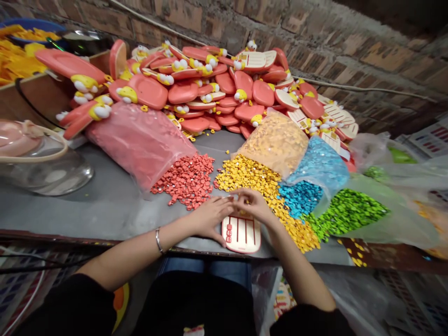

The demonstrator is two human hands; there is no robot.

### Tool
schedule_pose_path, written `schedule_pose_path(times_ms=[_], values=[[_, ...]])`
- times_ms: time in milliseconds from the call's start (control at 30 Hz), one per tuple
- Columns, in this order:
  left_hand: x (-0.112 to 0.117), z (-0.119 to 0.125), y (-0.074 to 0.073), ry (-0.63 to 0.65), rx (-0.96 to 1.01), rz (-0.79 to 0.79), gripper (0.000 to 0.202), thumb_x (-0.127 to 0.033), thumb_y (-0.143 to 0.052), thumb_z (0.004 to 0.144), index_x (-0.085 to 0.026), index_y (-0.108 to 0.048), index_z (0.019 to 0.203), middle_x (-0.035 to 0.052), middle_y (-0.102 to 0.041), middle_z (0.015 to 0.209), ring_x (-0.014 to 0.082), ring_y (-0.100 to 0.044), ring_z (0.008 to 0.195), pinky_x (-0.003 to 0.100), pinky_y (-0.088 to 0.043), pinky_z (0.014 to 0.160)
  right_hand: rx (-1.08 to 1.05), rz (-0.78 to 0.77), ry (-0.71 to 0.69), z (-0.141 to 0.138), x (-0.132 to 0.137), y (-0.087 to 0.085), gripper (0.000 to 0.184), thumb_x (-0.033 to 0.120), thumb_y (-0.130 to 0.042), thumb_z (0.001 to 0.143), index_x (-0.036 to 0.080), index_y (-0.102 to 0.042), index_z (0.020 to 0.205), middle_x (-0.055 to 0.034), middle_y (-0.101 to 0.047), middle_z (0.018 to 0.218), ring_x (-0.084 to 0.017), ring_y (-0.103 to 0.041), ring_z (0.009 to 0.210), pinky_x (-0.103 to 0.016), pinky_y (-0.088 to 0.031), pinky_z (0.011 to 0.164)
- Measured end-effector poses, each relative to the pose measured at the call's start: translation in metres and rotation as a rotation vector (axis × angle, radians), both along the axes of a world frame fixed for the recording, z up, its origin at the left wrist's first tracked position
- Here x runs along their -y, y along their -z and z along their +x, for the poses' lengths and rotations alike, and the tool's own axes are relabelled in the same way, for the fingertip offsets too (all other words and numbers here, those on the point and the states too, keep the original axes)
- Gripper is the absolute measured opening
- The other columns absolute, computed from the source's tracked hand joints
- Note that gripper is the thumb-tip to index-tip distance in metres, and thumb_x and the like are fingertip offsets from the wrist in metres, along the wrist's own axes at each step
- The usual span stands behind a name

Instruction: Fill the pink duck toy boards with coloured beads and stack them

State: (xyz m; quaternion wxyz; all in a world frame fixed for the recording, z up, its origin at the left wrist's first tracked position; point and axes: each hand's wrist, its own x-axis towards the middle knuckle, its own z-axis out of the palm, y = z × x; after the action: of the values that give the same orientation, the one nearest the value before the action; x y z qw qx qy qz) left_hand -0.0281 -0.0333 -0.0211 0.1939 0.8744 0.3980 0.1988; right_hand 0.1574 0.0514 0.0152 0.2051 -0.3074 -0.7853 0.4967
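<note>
A pale wooden board (251, 240) with a red rim and several long slots lies at the table's front edge. Red pieces (229, 232) sit in its leftmost slot. Over the board's upper left side my left hand (212, 218) rests with fingers stretched out and the thumb apart at the left edge. My right hand (257, 207) is at the board's top end, fingertips pinched together close to the left fingertips; anything between them is too small to make out. The board's top is hidden under both hands.
Behind lie loose red pieces (191, 179), yellow pieces (250, 175), blue pieces (301, 198) and green pieces (353, 210), spilling from plastic bags. A large heap of red-backed boards (199, 91) leans toward the brick wall (315, 42). A clear plastic container (63, 172) stands left.
</note>
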Motion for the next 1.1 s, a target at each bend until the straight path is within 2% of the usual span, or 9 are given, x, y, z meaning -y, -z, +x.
schedule_pose_path(times_ms=[100, 200, 333, 433, 533, 633, 733, 933, 1100], values=[[0.000, 0.000, 0.001, 0.010, -0.011, 0.029, 0.106, -0.075, -0.063, 0.069, -0.009, -0.032, 0.146, 0.0224, -0.037, 0.149, 0.0364, -0.029, 0.141, 0.047, -0.022, 0.113, 0.061, 0.302, 0.191, -0.036, -0.049, -0.003, 0.021, 0.029, -0.058, 0.089, 0.019, -0.068, 0.103, -0.0031, -0.069, 0.077, -0.017, -0.062, 0.069, -0.028, -0.047, 0.066], [0.000, -0.001, 0.005, 0.012, -0.010, 0.037, 0.106, -0.075, -0.063, 0.069, -0.010, -0.031, 0.147, 0.0207, -0.037, 0.150, 0.0362, -0.029, 0.141, 0.046, -0.020, 0.114, 0.342, 0.604, 0.125, -0.080, -0.086, 0.008, 0.010, 0.021, -0.066, 0.083, 0.017, -0.072, 0.090, -0.0096, -0.070, 0.090, -0.023, -0.061, 0.090, -0.034, -0.046, 0.082], [0.000, -0.001, 0.006, 0.019, -0.023, 0.030, 0.106, -0.075, -0.063, 0.070, -0.012, -0.030, 0.148, 0.0194, -0.037, 0.150, 0.0357, -0.029, 0.141, 0.045, -0.018, 0.115, 0.443, 0.649, -0.003, -0.105, -0.098, 0.020, 0.013, 0.012, -0.059, 0.085, 0.015, -0.072, 0.084, -0.0105, -0.068, 0.088, -0.022, -0.061, 0.088, -0.032, -0.046, 0.081], [0.000, -0.001, 0.004, 0.016, -0.027, 0.024, 0.105, -0.075, -0.061, 0.071, -0.013, -0.028, 0.149, 0.0189, -0.035, 0.151, 0.0361, -0.027, 0.142, 0.046, -0.018, 0.115, 0.170, 0.557, -0.004, -0.083, -0.080, 0.012, 0.014, 0.015, -0.057, 0.088, 0.018, -0.070, 0.089, -0.0076, -0.067, 0.092, -0.019, -0.062, 0.087, -0.030, -0.049, 0.080], [0.000, -0.001, 0.001, 0.014, -0.022, 0.012, 0.107, -0.075, -0.060, 0.072, -0.012, -0.024, 0.150, 0.0204, -0.034, 0.151, 0.0372, -0.028, 0.141, 0.048, -0.020, 0.113, -0.049, 0.436, 0.075, -0.034, -0.047, -0.003, 0.010, 0.024, -0.058, 0.089, 0.021, -0.067, 0.092, -0.0059, -0.066, 0.093, -0.018, -0.063, 0.088, -0.030, -0.053, 0.077], [0.000, -0.001, 0.001, 0.012, -0.020, 0.018, 0.105, -0.075, -0.059, 0.073, -0.013, -0.022, 0.150, 0.0215, -0.035, 0.151, 0.0382, -0.029, 0.140, 0.050, -0.023, 0.111, -0.087, 0.371, 0.250, 0.018, -0.012, -0.009, 0.010, 0.030, -0.060, 0.089, 0.022, -0.066, 0.092, -0.0056, -0.066, 0.091, -0.019, -0.064, 0.085, -0.031, -0.054, 0.074], [0.001, -0.001, 0.002, 0.028, -0.044, 0.035, 0.104, -0.075, -0.059, 0.074, -0.012, -0.024, 0.149, 0.0225, -0.037, 0.149, 0.0390, -0.029, 0.140, 0.051, -0.024, 0.110, 0.005, 0.407, 0.333, 0.053, 0.012, -0.001, 0.009, 0.028, -0.058, 0.090, 0.023, -0.065, 0.089, -0.0058, -0.067, 0.089, -0.021, -0.064, 0.086, -0.033, -0.053, 0.075], [0.001, 0.000, 0.001, 0.003, -0.060, 0.035, 0.104, -0.075, -0.060, 0.073, -0.013, -0.023, 0.149, 0.0223, -0.037, 0.149, 0.0368, -0.030, 0.140, 0.046, -0.024, 0.110, 0.307, 0.679, 0.270, 0.065, 0.031, 0.025, 0.018, 0.018, -0.052, 0.093, 0.022, -0.065, 0.081, -0.0076, -0.065, 0.083, -0.023, -0.056, 0.083, -0.036, -0.045, 0.074], [0.001, 0.001, 0.000, -0.007, -0.032, 0.024, 0.106, -0.075, -0.062, 0.071, -0.011, -0.025, 0.148, 0.0236, -0.038, 0.147, 0.0365, -0.032, 0.139, 0.046, -0.027, 0.109, 0.430, 0.744, 0.196, 0.064, 0.034, 0.023, 0.020, 0.015, -0.048, 0.094, 0.020, -0.063, 0.082, -0.0101, -0.064, 0.088, -0.024, -0.051, 0.087, -0.035, -0.044, 0.076]])
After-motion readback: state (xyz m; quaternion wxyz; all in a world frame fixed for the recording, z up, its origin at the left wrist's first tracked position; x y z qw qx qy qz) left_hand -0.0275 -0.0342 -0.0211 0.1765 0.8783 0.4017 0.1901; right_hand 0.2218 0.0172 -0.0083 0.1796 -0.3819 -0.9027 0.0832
